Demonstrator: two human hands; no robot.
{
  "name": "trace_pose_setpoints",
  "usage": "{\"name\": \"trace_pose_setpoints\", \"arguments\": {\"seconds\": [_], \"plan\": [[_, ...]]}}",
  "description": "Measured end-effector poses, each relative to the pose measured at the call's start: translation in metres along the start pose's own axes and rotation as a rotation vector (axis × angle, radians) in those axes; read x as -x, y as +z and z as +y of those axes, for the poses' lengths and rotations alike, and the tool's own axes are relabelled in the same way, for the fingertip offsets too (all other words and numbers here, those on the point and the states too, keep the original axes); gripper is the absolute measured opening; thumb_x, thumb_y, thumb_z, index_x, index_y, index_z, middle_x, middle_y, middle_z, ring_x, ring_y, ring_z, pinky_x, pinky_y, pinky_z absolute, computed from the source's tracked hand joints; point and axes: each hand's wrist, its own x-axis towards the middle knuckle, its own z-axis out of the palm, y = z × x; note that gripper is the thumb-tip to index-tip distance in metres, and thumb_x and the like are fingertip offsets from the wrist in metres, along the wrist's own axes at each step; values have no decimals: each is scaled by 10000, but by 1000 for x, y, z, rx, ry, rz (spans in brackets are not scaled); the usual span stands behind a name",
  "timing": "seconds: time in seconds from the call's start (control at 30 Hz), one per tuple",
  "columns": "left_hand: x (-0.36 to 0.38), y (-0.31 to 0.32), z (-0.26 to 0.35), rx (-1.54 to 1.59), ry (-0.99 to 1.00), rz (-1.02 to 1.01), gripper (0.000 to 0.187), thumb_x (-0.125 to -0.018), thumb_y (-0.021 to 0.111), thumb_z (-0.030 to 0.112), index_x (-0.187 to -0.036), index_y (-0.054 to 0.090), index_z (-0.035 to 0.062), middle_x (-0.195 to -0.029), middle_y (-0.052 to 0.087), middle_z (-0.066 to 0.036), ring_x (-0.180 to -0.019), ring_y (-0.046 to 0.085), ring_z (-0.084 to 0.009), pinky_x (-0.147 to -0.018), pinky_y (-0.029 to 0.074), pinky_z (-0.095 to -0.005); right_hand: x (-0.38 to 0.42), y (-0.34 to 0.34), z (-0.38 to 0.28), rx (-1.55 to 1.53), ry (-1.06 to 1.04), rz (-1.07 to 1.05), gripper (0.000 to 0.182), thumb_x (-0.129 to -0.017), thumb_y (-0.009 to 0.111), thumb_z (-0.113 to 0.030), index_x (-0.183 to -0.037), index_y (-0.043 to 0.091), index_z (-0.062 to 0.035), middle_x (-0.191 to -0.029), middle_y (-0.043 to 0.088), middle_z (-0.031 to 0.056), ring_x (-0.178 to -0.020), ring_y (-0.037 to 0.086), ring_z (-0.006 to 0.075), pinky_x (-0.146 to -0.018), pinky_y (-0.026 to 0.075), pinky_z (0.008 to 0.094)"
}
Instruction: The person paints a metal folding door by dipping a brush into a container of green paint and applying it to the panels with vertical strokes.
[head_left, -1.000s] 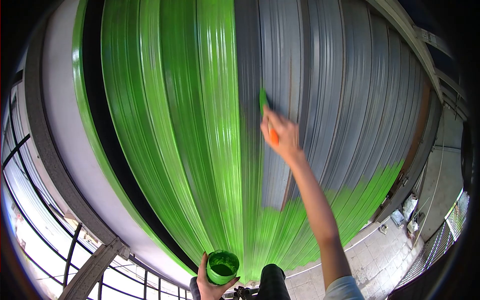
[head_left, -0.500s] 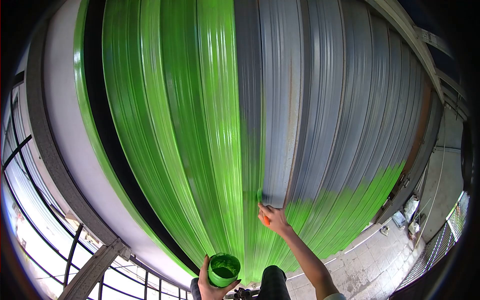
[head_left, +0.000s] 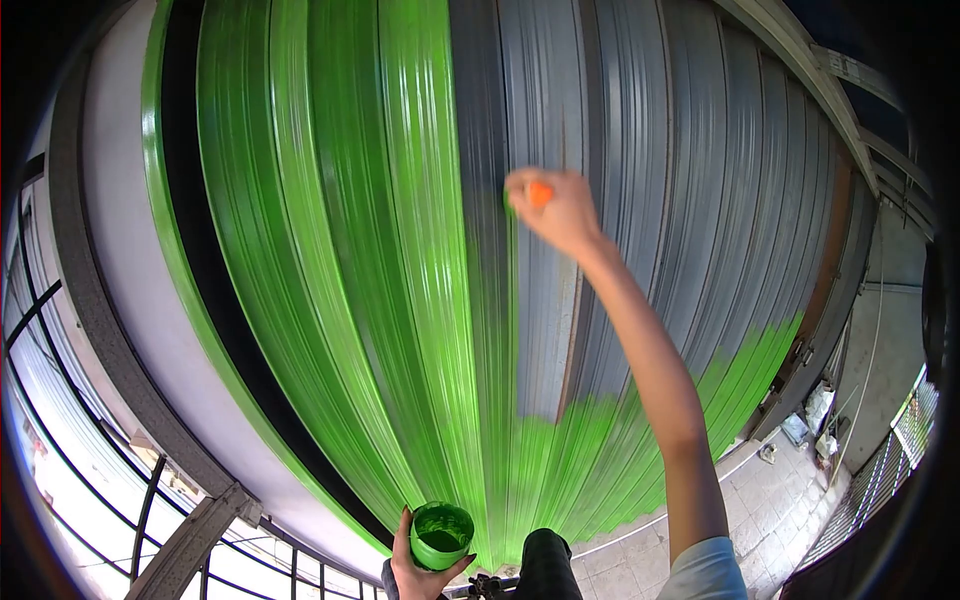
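- Clenched around one orange-handled paintbrush at upper centre: right hand. Cannot tell bristle contact through blur.
- Just left of right hand, long axis running up the view: one partly painted strip of one ribbed metal panel; nearer to right hand than left.
- Grasped by left hand, well below: one green paint pot.
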Motion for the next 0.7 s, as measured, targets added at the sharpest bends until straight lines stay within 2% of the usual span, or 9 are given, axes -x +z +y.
{"name": "trace_pose_setpoints", "arguments": {"seconds": [0.1,0.23,0.43,0.57,0.7], "plan": [[-1,2,-1,-35,1,-7,1064,-528,855,145,-1367,234,-64,-1080,589,-177,-988,602,-240,-862,490,-348,-36,-7,-8,130,-126,331,194,-811,574,-199,-935,643,-67,-642,623,97,-524,611,243,-519,503,339],[-1,3,-1,-57,9,-10,1061,-526,857,154,-1360,240,-70,-1081,587,-181,-996,599,-245,-869,484,-354,12,22,11,209,-96,292,268,-804,579,-167,-1046,619,-59,-691,636,126,-548,619,282,-502,511,365],[0,3,-7,-41,-35,-20,1066,-525,860,160,-1357,236,-75,-1091,583,-186,-1007,594,-250,-877,480,-356,140,66,2,74,59,229,284,-790,559,-128,-1052,621,-37,-743,657,118,-548,635,221,-476,520,311],[1,3,-9,-70,-20,-29,1065,-523,861,151,-1357,237,-72,-1091,584,-184,-1008,594,-249,-877,480,-357,229,92,-6,103,138,113,299,-777,560,-113,-1054,620,-20,-699,650,114,-503,612,178,-415,487,295],[3,6,-10,-51,1,-21,1066,-521,863,153,-1357,241,-71,-1090,585,-180,-999,597,-246,-873,484,-358,312,116,-15,168,115,18,288,-768,584,-133,-1028,630,-20,-638,630,96,-476,593,184,-438,479,302]]}}
